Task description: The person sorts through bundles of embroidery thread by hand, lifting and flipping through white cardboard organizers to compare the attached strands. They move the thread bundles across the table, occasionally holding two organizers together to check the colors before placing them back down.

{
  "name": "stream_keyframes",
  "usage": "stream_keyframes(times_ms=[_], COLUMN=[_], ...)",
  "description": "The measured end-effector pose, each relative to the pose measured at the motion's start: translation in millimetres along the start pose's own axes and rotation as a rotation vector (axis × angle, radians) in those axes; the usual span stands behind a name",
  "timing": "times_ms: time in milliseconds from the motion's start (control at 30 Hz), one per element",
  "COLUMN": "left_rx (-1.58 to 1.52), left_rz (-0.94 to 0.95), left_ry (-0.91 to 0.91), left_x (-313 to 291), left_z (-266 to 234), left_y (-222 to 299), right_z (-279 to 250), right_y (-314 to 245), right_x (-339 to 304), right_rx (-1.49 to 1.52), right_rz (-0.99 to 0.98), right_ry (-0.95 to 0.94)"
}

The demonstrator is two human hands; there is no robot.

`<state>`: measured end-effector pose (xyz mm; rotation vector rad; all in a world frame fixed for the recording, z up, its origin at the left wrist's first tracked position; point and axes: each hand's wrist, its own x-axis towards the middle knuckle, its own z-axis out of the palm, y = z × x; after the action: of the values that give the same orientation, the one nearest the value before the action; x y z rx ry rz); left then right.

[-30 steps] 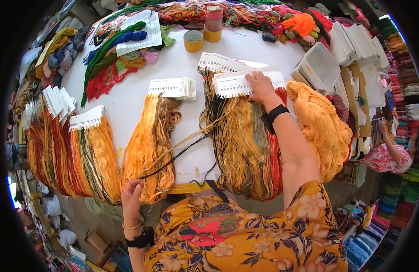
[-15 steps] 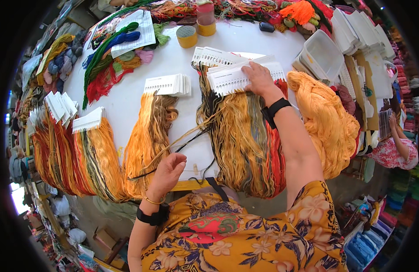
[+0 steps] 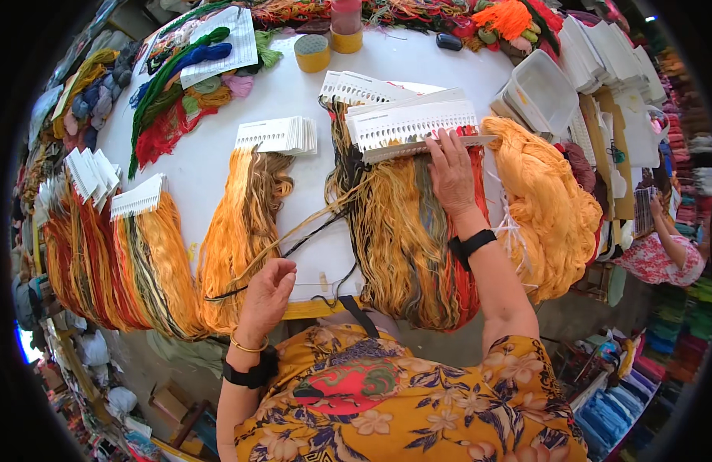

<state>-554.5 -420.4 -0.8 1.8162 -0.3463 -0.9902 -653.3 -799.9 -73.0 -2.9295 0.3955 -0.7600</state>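
Note:
My right hand [image 3: 451, 177] is at the stack of white punched thread cards [image 3: 410, 115] right of centre. Its fingers lie over the edge of the front card [image 3: 398, 149], which tips toward me; the thumb is hidden. From these cards hang long orange, grey, black and red thread strands [image 3: 406, 239]. My left hand [image 3: 268, 296] hovers at the near table edge, its fingers loosely bent and apart, with nothing seen in them. Loose tan and black strands [image 3: 314, 227] pass behind it. Beyond lies a smaller card stack [image 3: 275, 135] with orange and brown threads [image 3: 240, 208].
At left are more carded thread bundles [image 3: 156, 254]. A large orange skein [image 3: 544, 208] lies at right beside a clear plastic tub [image 3: 544, 92]. Tape rolls [image 3: 312, 54], a black mouse [image 3: 449, 39] and coloured skeins [image 3: 171, 131] sit farther back. Another person [image 3: 664, 254] works at far right.
My right hand has come down from the top of the cards to the front card's edge, and that card now tips toward me. The left hand stays nearly in place.

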Motion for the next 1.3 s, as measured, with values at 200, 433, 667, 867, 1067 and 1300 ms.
stream_keyframes(times_ms=[200, 433, 667, 867, 1067, 1300], left_rx=[0.096, 0.067, -0.491, -0.738, -1.000, -1.143], left_rz=[0.049, 0.045, -0.103, -0.174, -0.098, -0.074], left_ry=[0.027, 0.009, -0.142, -0.007, -0.156, -0.245], left_x=[-2, -7, -17, -7, -6, -5], left_z=[1, 0, 20, 39, 24, 21], left_y=[-3, 10, 52, 45, 29, 26], right_z=[-8, -36, -128, -136, -121, -114], right_y=[-6, 5, -104, -168, -166, -167], right_x=[-6, 12, 43, 13, 2, -1], right_rx=[-0.163, -0.010, 0.750, 1.185, 1.581, 1.740], right_rz=[-0.043, 0.040, 0.367, 0.438, 0.615, 0.659], right_ry=[0.045, -0.115, -0.533, -0.769, -0.932, -0.975])
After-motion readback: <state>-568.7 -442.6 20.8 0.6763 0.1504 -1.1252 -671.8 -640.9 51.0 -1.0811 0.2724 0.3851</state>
